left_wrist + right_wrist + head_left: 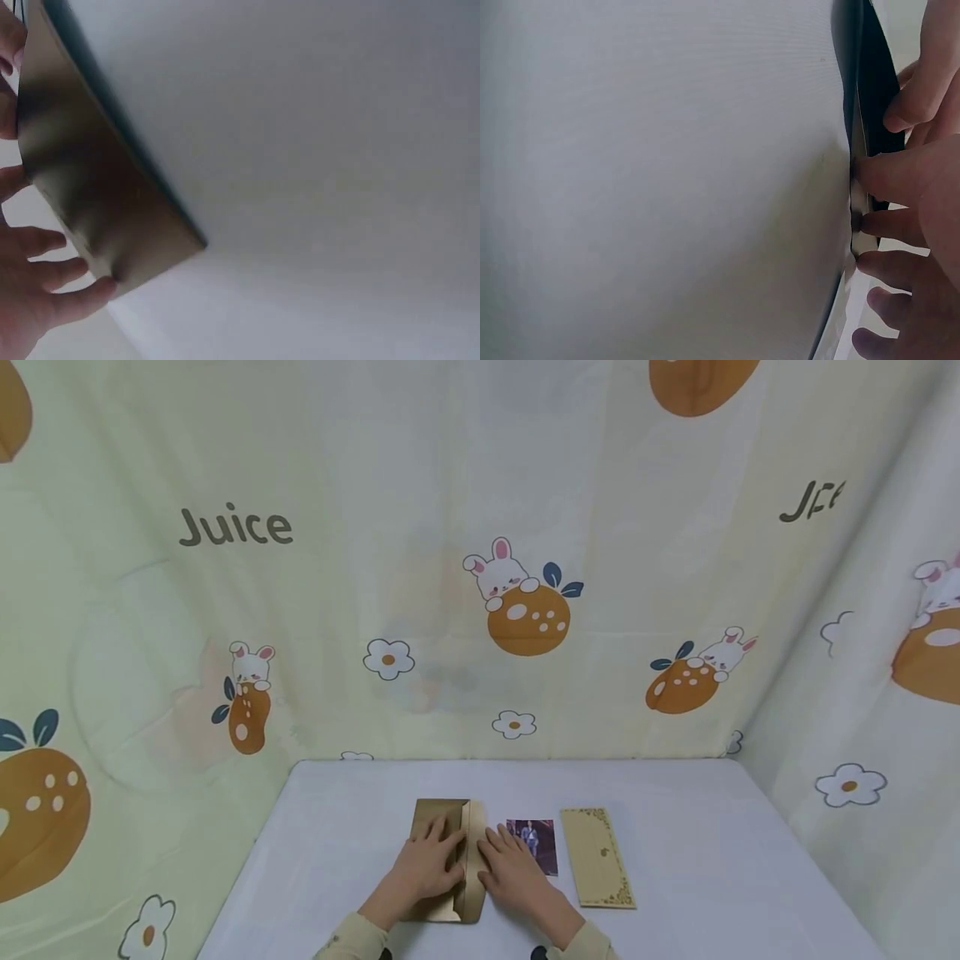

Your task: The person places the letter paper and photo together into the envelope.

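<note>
A gold envelope (438, 808) lies on the table in the head view, its flap (476, 827) folded out to the right. My left hand (427, 864) rests on the body of the envelope, fingers spread. At the flap's right edge, the fingertips of my right hand (517, 872) touch the paper. The left wrist view shows the envelope's left part (112, 195) with several left fingers (79, 300) along it. In the right wrist view, right fingers (892, 225) press at the envelope's thin edge (861, 135).
Just right of my right hand lies a small photo (545, 847) of a person, partly covered by that hand. Farther right is a cream card (596, 860) with ornate corners. A white cloth covers the table (697, 827); a printed curtain (435, 585) hangs behind it.
</note>
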A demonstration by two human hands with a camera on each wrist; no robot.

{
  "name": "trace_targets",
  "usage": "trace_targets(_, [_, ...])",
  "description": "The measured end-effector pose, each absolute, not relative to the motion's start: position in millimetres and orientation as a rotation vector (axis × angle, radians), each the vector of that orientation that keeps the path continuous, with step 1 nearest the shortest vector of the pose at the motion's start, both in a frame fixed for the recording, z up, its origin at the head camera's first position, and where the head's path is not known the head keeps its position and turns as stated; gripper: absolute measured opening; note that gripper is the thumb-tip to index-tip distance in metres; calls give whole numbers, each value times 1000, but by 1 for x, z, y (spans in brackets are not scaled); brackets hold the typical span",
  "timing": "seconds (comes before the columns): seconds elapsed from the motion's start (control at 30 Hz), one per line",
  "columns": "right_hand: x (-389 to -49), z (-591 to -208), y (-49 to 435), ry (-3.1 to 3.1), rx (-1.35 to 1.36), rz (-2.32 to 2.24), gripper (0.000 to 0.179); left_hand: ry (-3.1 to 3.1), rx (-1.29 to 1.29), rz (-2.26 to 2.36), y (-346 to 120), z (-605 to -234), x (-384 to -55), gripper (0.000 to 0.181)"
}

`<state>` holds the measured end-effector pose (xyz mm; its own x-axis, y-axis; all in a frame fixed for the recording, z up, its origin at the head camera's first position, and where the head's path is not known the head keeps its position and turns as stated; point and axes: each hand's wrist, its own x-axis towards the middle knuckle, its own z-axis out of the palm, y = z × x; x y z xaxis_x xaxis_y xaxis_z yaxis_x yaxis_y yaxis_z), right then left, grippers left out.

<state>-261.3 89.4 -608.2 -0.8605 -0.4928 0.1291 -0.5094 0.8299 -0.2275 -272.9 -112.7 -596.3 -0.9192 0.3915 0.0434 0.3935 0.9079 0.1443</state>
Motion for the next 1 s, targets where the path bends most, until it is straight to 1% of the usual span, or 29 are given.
trace_targets(0.2, [-262, -608, 89, -2968, 797, 401, 50, -3117, -678, -369, -120, -581, -276, 55])
trace_targets(0.3, [-263, -608, 89, -2979, 798, 385, 51, -3145, -737, -410, -125, -574, -279, 50])
trace_targets(0.37, [-264, -608, 89, -2990, 798, 372, 51, -3153, -787, -406, -130, -571, -281, 49])
trace_targets(0.43, [-264, -607, 89, -2995, 797, 365, 52, -3154, -843, -404, -135, -569, -284, 55])
trace_targets(0.63, [-261, -604, 90, -2987, 799, 370, 52, -3161, -1011, -377, -150, -571, -290, 86])
trace_targets(0.7, [-260, -604, 90, -2988, 801, 370, 53, -3151, -1053, -377, -154, -573, -291, 94])
trace_targets(0.8, [-259, -604, 90, -2986, 800, 379, 53, -3132, -1070, -379, -156, -575, -290, 100])
trace_targets(1.0, [-260, -605, 91, -2976, 795, 406, 52, -3105, -1051, -394, -157, -575, -288, 103])
